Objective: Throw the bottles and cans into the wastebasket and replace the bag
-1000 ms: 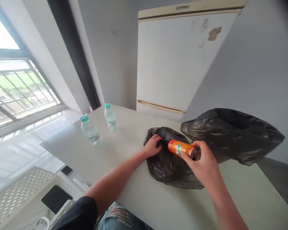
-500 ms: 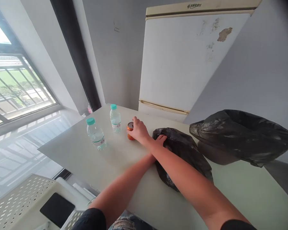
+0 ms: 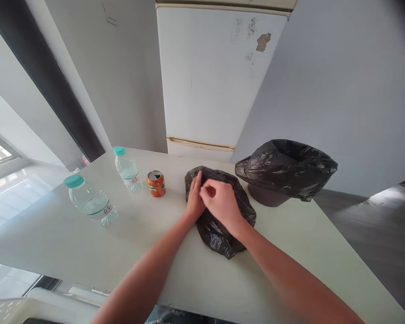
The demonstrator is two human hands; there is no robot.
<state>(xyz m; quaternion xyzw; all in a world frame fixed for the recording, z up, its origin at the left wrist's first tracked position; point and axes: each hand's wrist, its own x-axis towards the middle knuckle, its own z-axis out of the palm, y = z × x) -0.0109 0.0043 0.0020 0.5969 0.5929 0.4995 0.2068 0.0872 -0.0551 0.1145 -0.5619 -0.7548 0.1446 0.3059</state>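
Observation:
A black plastic bag (image 3: 216, 234) lies spread in front of me on the table, and both hands are over it. My left hand (image 3: 195, 200) rests along the bag's left side with its fingers stretched out. Just right of it, my right hand (image 3: 222, 202) is curled, with thumb and fingers drawn together; whatever they hold, if anything, is hidden. An orange drink can (image 3: 156, 183), its top opened, stands upright left of the hands. Farther left are two clear plastic bottles with teal caps, a back bottle (image 3: 127, 171) and a front bottle (image 3: 91, 200).
A dark bin (image 3: 268, 197) lined with a black bag (image 3: 283, 173) stands on the table (image 3: 148, 252) to the right. Behind the table is a white fridge (image 3: 209, 76). A cream perforated basket (image 3: 6, 310) shows at the lower left.
My right hand has left the can and moved right, over the bag. The can stays upright on the table. The left hand shows more fully now, and the view has turned right.

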